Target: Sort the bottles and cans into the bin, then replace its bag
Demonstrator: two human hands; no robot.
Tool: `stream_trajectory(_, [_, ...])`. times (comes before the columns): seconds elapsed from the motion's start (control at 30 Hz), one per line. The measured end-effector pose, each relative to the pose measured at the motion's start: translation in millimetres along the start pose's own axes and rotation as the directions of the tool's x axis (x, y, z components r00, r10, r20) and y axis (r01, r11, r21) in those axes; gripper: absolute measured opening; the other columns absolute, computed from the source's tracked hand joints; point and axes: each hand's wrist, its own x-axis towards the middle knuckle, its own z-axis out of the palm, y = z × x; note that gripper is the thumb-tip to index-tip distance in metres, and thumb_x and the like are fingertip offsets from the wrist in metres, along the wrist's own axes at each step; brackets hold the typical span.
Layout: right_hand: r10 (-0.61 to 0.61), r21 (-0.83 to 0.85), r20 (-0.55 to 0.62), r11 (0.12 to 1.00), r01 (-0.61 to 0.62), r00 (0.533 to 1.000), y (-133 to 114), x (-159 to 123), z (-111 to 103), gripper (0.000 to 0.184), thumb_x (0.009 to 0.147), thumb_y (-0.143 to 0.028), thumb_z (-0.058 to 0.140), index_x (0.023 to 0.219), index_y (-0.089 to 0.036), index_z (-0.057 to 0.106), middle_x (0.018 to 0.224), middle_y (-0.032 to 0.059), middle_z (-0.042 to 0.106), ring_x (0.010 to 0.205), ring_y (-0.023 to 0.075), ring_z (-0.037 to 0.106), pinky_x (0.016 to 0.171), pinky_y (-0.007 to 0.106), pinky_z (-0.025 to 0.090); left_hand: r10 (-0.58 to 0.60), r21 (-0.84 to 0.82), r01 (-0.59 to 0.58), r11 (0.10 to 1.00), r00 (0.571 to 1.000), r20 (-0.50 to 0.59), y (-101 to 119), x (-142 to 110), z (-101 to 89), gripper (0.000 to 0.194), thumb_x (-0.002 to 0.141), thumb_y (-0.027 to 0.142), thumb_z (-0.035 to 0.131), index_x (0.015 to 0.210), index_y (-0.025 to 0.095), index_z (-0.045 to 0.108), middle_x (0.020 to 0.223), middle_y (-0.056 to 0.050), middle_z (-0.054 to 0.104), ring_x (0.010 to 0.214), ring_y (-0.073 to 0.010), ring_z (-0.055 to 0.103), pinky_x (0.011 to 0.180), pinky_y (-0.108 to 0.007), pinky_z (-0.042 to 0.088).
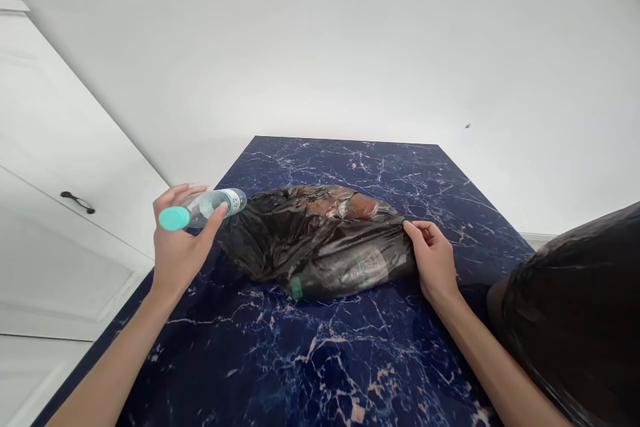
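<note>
black-wrapped bulk (pixel 575 320): large, rounded, close to the lens at lower right; covered in shiny dark film, overlapping the right edge of the bench in view; inside hidden.

left hand (pixel 183 237): closed around a clear bottle, thumb along the near side, fingers behind; raised at the left end of the bag, bare forearm rising from lower left.

clear bottle (pixel 204 207): in the left hand, tipped almost onto its side, turquoise cap (pixel 174 217) toward the left, base toward the bag; pale label (pixel 233 201) near the base; cannot tell whether touching the bag.

right hand (pixel 434 257): narrow, pinching the right edge of the bag between thumb and fingers, remaining fingers curled in.

black bag (pixel 280 233): lying crumpled on the middle of the bench, thin enough to see into; right end in the right hand's pinch.

bagged bottle (pixel 363 270): on its side along the near part of the bag, green cap to the left, whitish label to the right.

brown-orange contents (pixel 343 203): showing through the far part of the bag, too veiled to identify.

bench (pixel 325 360): dark blue, marbled with white veins.

cabinet (pixel 75 140): white, at left, with a black handle (pixel 77 202).

wall (pixel 350 40): plain white, behind the bench.
</note>
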Motion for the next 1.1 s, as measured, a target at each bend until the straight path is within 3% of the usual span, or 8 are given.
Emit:
stream_trajectory(0.13, [-0.009,0.012,-0.079,1.0,0.01,0.997,-0.6,1.5,-0.4,0.038,0.078,-0.056,0.082,0.089,-0.022,0.07,0.081,0.0001,0.069,0.077,0.0197,0.061,0.071,0.032,0.046,0.092,-0.053,-0.1,0.994,0.986,-0.141,-2.3,6.1,-2.6,0.042,0.096,0.035,0.076,0.126,0.019,0.052,0.129,-0.014,0.069,0.121,-0.0272,0.071,0.107,-0.048,0.057])
stream_trajectory(0.27, [-0.036,0.021,-0.221,0.999,0.041,0.975,1.8,7.3,-2.9,0.035,0.079,-0.054,0.076,0.091,-0.023,0.065,0.084,-0.0007,0.064,0.079,0.0192,0.059,0.072,0.031,0.046,0.208,-0.065,-0.24,0.969,0.924,-0.322,-8.0,17.1,-7.6,0.047,0.094,0.037,0.076,0.115,0.024,0.037,0.126,-0.012,0.066,0.12,-0.0247,0.071,0.112,-0.051,0.055])
stream_trajectory(0.5, [-0.028,0.051,-0.287,0.998,0.044,0.958,5.0,11.7,-5.9,0.034,0.078,-0.052,0.074,0.093,-0.023,0.063,0.087,-0.0006,0.064,0.079,0.0189,0.06,0.072,0.032,0.047,0.148,0.053,-0.139,0.989,0.899,-0.412,-23.7,22.5,-17.5,0.038,0.094,0.039,0.07,0.118,0.019,0.049,0.116,-0.01,0.068,0.107,-0.0252,0.073,0.105,-0.051,0.058])
stream_trajectory(0.63, [-0.031,0.048,-0.273,0.998,0.046,0.961,4.8,9.8,-4.8,0.034,0.078,-0.051,0.076,0.092,-0.023,0.064,0.085,-0.0002,0.065,0.079,0.0188,0.059,0.071,0.031,0.047,0.143,0.082,-0.121,0.989,0.925,-0.352,-18.9,20.4,-19.2,0.041,0.092,0.034,0.073,0.122,0.016,0.053,0.116,-0.01,0.067,0.105,-0.0252,0.073,0.105,-0.05,0.056])
stream_trajectory(0.77, [-0.044,0.029,-0.269,0.998,0.053,0.962,4.2,8.9,-4.3,0.035,0.079,-0.052,0.076,0.093,-0.023,0.065,0.085,-0.0003,0.064,0.078,0.019,0.059,0.07,0.032,0.047,0.181,0.073,-0.167,0.983,0.935,-0.304,-13.9,18.9,-15.8,0.048,0.084,0.031,0.077,0.115,0.022,0.042,0.108,-0.007,0.07,0.105,-0.0249,0.071,0.107,-0.05,0.054])
stream_trajectory(0.93, [-0.042,0.019,-0.259,0.999,0.048,0.965,2.3,7.5,-3.9,0.035,0.077,-0.053,0.076,0.091,-0.023,0.065,0.084,-0.0009,0.063,0.078,0.0186,0.057,0.07,0.031,0.045,-0.068,-0.043,0.065,0.997,0.995,-0.071,-16.2,9.7,-5.6,0.066,0.083,0.039,0.083,0.123,0.025,0.033,0.121,-0.01,0.07,0.107,-0.0258,0.072,0.102,-0.049,0.057])
stream_trajectory(1.03, [-0.026,0.028,-0.259,0.999,0.034,0.966,1.7,7.1,-4.1,0.034,0.077,-0.051,0.077,0.09,-0.022,0.066,0.083,-0.0012,0.063,0.077,0.0179,0.057,0.07,0.031,0.044,-0.203,0.027,0.202,0.979,0.978,0.042,-19.8,4.5,-0.4,0.076,0.082,0.048,0.088,0.131,0.024,0.035,0.129,-0.013,0.066,0.115,-0.0309,0.071,0.104,-0.053,0.056])
stream_trajectory(1.1, [-0.015,0.037,-0.255,0.999,0.025,0.967,1.6,7.3,-4.2,0.034,0.077,-0.051,0.077,0.09,-0.022,0.067,0.082,-0.0014,0.063,0.076,0.0175,0.056,0.07,0.031,0.043,-0.247,0.075,0.243,0.967,0.968,0.047,-22.8,4.4,0.0,0.079,0.081,0.051,0.091,0.133,0.023,0.038,0.133,-0.014,0.064,0.118,-0.0341,0.07,0.105,-0.055,0.055])
